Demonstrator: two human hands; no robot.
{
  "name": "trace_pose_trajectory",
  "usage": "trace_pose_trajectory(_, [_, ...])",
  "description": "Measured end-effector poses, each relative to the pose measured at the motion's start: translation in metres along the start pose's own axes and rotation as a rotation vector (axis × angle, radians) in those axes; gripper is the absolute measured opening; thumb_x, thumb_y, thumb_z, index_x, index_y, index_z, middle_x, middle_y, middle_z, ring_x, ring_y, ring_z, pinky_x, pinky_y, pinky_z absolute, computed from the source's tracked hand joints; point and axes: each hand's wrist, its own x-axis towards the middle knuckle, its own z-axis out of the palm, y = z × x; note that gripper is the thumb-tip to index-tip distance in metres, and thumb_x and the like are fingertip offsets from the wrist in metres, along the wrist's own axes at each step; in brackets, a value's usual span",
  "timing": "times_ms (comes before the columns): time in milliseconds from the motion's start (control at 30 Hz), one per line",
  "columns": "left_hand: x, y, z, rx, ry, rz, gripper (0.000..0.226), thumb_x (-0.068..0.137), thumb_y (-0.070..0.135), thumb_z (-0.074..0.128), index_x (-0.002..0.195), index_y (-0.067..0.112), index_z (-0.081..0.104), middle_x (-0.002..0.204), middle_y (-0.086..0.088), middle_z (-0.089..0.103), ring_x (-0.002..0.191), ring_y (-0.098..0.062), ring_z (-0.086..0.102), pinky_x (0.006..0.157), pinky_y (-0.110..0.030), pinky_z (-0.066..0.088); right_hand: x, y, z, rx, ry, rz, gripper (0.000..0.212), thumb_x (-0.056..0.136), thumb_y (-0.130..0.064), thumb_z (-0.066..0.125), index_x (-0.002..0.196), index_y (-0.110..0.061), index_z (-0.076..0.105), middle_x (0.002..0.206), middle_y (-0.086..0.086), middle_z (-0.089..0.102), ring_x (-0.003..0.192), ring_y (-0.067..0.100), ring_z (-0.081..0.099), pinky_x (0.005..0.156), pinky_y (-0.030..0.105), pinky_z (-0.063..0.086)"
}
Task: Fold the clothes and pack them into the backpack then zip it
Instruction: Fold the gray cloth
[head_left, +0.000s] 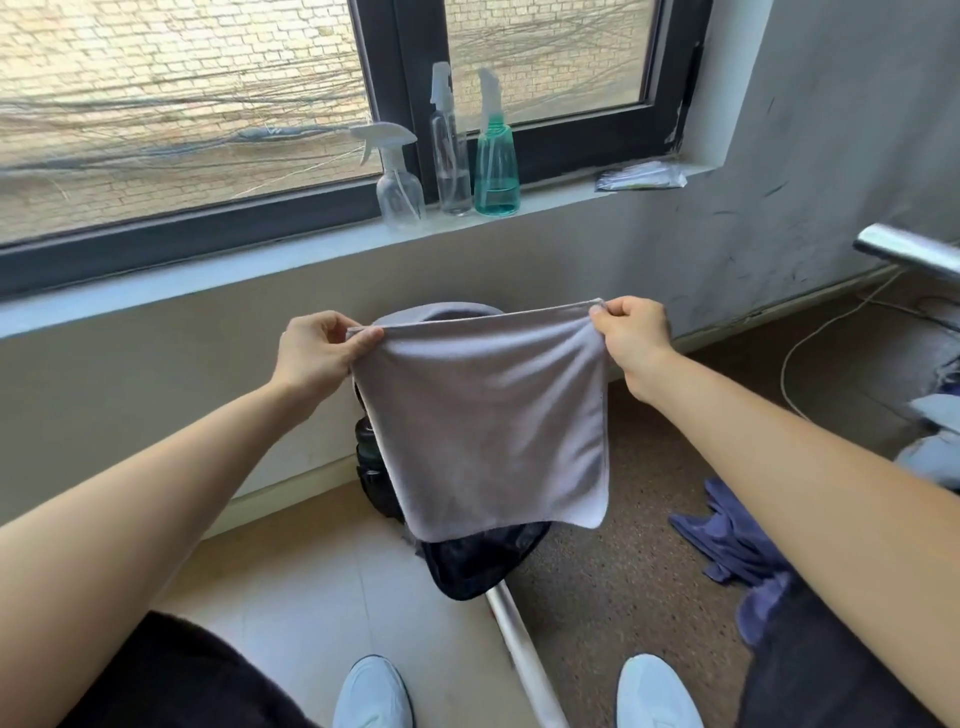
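Head view shows left hand (317, 348) and right hand (631, 332) pinching the grey cloth's (483, 426) top corners above the backpack (483, 564), folding underway, halving probably next.

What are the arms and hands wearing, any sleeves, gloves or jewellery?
No sleeves show: the left forearm and right forearm are bare up to the frame edge. The left hand and right hand wear no gloves; no ring, watch or band is visible.

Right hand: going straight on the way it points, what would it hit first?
Beyond the grey cloth the right hand pinches, probably the wall under the sill, though depth is unclear.
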Motion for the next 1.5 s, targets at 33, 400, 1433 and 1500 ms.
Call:
trace_pose_trajectory(33, [0.0, 0.001, 0.0, -0.012, -0.014, -0.017, 0.024, 0.083, 0.036, 0.085, 0.078, 0.017, 0.072, 0.073, -0.001, 0.066, 0.067, -0.014, 0.058, 0.068, -0.035, 0.055, 0.001, 0.001, 0.0, 0.001, 0.015, 0.006, 0.013, 0.094, -0.021, 0.066, 0.083, -0.013, 0.068, 0.071, -0.005, 0.058, 0.077, 0.016, 0.053, 0.072, 0.027, 0.041])
trace_pose_trajectory(400, [-0.025, 0.045, 0.001, -0.222, -0.328, -0.287, 0.021, 0.089, 0.028, 0.078, 0.075, 0.02, 0.064, 0.062, 0.003, 0.056, 0.05, -0.008, 0.057, 0.05, -0.018, 0.049, -0.033, -0.027, 0.0, 0.159, -0.031, -0.068, 0.021, 0.085, -0.025, 0.077, 0.068, -0.019, 0.067, 0.063, -0.009, 0.057, 0.063, 0.007, 0.049, 0.061, 0.022, 0.041])
trace_pose_trajectory(1433, [-0.064, 0.076, 0.026, -0.053, -0.556, -0.128, 0.013, 0.091, 0.012, 0.07, 0.099, 0.009, 0.08, 0.09, -0.01, 0.08, 0.067, -0.012, 0.072, 0.06, -0.019, 0.055, -0.089, -0.04, 0.003, -0.231, -0.551, -0.486, 0.006, 0.082, -0.015, 0.08, 0.085, -0.012, 0.076, 0.077, 0.0, 0.073, 0.068, 0.007, 0.062, 0.066, 0.014, 0.048])
trace_pose_trajectory(1500, [-0.055, 0.066, 0.02, 0.093, -0.471, 0.063, 0.024, 0.08, 0.019, 0.08, 0.104, 0.018, 0.078, 0.093, -0.005, 0.077, 0.071, -0.006, 0.068, 0.064, -0.019, 0.054, -0.086, -0.041, 0.001, -0.222, -0.594, -0.478, 0.005, 0.082, -0.012, 0.078, 0.086, -0.012, 0.075, 0.08, 0.009, 0.073, 0.071, 0.017, 0.065, 0.068, 0.021, 0.052])
